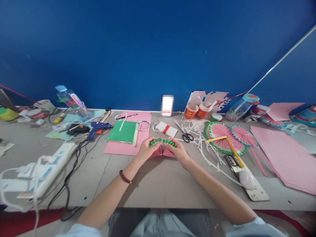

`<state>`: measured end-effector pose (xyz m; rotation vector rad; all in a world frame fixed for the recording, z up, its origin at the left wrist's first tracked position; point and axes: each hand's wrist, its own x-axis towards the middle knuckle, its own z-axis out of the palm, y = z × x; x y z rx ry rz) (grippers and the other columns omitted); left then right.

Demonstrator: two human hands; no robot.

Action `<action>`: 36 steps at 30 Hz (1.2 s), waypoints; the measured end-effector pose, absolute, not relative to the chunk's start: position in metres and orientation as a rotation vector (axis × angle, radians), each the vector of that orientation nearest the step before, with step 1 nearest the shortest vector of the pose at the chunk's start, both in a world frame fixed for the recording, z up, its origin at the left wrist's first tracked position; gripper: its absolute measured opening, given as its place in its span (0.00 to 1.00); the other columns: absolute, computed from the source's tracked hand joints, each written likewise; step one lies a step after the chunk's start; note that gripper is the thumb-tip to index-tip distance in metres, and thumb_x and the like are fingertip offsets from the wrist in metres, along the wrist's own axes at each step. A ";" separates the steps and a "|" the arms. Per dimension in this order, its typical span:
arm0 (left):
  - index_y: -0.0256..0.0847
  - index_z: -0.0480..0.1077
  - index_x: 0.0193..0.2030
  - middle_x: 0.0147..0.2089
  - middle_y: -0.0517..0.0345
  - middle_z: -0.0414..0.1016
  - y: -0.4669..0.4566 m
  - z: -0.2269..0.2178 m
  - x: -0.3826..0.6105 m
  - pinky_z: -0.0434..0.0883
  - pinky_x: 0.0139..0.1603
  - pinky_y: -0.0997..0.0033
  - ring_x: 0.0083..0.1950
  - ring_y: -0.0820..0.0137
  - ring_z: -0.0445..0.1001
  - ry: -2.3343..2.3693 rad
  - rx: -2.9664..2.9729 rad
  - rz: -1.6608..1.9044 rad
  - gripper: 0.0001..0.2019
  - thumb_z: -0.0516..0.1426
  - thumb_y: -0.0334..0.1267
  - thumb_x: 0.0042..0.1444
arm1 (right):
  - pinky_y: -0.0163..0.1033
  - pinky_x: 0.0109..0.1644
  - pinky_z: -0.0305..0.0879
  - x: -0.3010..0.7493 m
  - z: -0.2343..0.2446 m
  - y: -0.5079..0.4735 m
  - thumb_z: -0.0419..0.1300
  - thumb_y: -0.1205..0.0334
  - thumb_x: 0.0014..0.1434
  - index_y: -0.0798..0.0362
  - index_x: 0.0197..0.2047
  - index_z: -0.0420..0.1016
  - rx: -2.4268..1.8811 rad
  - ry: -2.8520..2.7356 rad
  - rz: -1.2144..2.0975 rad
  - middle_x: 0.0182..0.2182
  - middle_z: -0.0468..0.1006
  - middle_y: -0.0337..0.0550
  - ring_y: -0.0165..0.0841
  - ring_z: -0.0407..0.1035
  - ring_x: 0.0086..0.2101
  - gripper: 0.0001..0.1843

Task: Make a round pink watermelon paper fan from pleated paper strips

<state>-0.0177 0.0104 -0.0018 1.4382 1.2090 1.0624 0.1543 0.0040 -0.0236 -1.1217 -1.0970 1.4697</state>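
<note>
On my feed: the left sleeve point(81, 231) and right sleeve point(256, 227) are pale blue, forearms bare below them. 1 dark red bead bracelet point(125, 177) rings the wrist of the left hand point(145, 149). Trousers point(160, 223) are faded blue denim.

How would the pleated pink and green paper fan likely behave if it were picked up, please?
The pleated fan is probably very light, being only folded paper. Its pleats likely make it springy, so it may spread or close if the left hand and right hand loosen. A hard squeeze would probably crush the folds.
</note>
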 end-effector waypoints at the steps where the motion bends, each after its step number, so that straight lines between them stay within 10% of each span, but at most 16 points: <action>1: 0.38 0.72 0.36 0.35 0.56 0.74 0.010 -0.002 -0.017 0.65 0.41 0.72 0.39 0.67 0.71 1.201 1.450 1.063 0.14 0.60 0.45 0.47 | 0.31 0.30 0.60 0.154 -0.023 0.004 0.68 0.49 0.43 0.52 0.34 0.71 -1.114 -1.087 1.490 0.24 0.71 0.34 0.26 0.63 0.24 0.20; 29: 0.38 0.75 0.37 0.37 0.53 0.77 0.009 0.000 -0.021 0.68 0.44 0.67 0.41 0.62 0.73 1.111 1.399 0.958 0.15 0.62 0.46 0.45 | 0.37 0.42 0.65 0.154 -0.024 0.004 0.66 0.51 0.47 0.49 0.41 0.69 -1.066 -1.280 1.379 0.33 0.75 0.38 0.32 0.69 0.34 0.19; 36: 0.38 0.71 0.30 0.29 0.59 0.73 0.011 -0.001 -0.018 0.67 0.34 0.72 0.32 0.69 0.71 1.164 1.175 1.074 0.14 0.64 0.46 0.41 | 0.45 0.50 0.63 0.156 -0.018 0.001 0.60 0.58 0.54 0.50 0.44 0.69 -1.185 -1.627 0.531 0.43 0.72 0.46 0.38 0.66 0.44 0.14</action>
